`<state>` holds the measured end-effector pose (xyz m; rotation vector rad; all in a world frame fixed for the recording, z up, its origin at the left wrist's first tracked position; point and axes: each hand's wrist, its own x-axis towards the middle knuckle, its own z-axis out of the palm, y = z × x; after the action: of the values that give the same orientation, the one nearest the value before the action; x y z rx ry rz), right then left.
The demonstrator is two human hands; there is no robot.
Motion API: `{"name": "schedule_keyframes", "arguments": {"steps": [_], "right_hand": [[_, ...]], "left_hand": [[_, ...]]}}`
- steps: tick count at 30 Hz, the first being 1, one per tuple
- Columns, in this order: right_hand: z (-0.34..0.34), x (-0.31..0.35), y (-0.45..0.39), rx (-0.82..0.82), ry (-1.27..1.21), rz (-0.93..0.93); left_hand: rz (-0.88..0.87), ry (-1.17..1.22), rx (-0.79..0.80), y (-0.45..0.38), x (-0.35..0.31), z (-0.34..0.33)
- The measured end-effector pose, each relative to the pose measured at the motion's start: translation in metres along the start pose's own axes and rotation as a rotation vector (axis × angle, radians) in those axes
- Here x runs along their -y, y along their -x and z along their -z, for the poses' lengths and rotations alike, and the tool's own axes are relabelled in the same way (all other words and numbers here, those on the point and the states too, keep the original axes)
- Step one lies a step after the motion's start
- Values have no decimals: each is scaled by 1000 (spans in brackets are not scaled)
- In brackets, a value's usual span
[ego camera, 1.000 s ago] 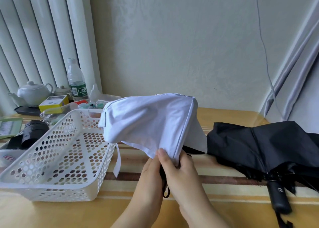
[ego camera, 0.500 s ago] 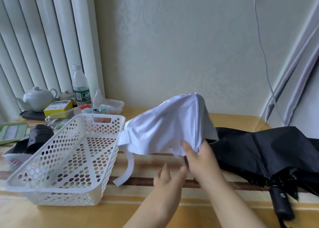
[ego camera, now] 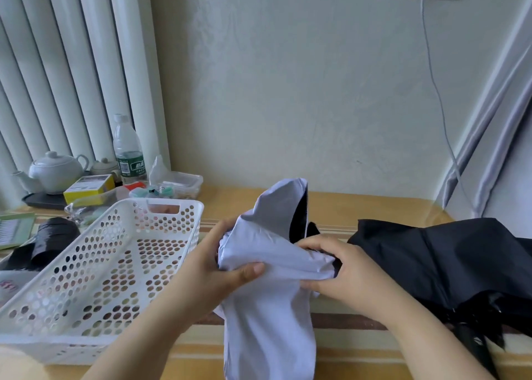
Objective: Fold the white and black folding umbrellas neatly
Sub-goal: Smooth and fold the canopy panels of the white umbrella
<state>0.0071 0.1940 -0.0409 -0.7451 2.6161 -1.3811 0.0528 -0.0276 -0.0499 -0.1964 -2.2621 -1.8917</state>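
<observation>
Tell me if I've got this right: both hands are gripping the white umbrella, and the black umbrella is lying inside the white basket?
Not quite. In the head view the black umbrella lies on the table, right of the hands; the white basket is on their left. Both the left hand and right hand do grip the white umbrella.

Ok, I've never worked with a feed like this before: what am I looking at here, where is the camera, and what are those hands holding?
There is no machine here. A person works with two bare hands, and the one picture comes from a wide-angle camera worn on their head, looking forward and down.

The left hand and the right hand both grip the white umbrella, bunching its cloth; its black inner side shows near the top. The black umbrella lies unfolded on the striped table to the right, untouched.

To the left stands a white perforated basket. Behind it are a white teapot, a water bottle, a yellow box and small clutter I cannot make out.
</observation>
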Motion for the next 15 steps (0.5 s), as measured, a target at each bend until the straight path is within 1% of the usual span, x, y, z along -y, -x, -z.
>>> {"name": "schedule_keyframes", "arguments": {"steps": [2, 4, 5, 7, 8, 9, 11, 12, 13, 14, 15], "right_hand": [[-2, -7, -3, -67, 20, 23], [-4, -12, -6, -109, 70, 44], [-4, -13, -7, -109, 97, 46], [-2, -10, -7, -85, 171, 28], [0, -10, -6, -98, 218, 15], [2, -10, -5, -158, 265, 2], [6, -7, 2, -409, 300, -26], [7, -4, 5, -497, 270, -55], [6, 0, 6, -495, 232, -94], [3, 3, 5, -419, 202, -135], [-2, 5, 4, -311, 146, -185]], "left_hand": [[-38, -5, -26, 1, 3, -2], [-24, 17, -69, 1, 5, -6], [-34, 5, -84, 0, 6, -7], [-114, -42, -120, -2, 9, -7], [-152, -62, -147, -2, 10, -5], [-184, -94, -183, -3, 13, -4], [-215, -187, -245, -7, 16, 0], [-223, -221, -263, -8, 16, 1], [-235, -251, -280, -8, 15, 0], [-250, -272, -298, -8, 15, -1], [-270, -283, -307, -8, 15, -3]]}}
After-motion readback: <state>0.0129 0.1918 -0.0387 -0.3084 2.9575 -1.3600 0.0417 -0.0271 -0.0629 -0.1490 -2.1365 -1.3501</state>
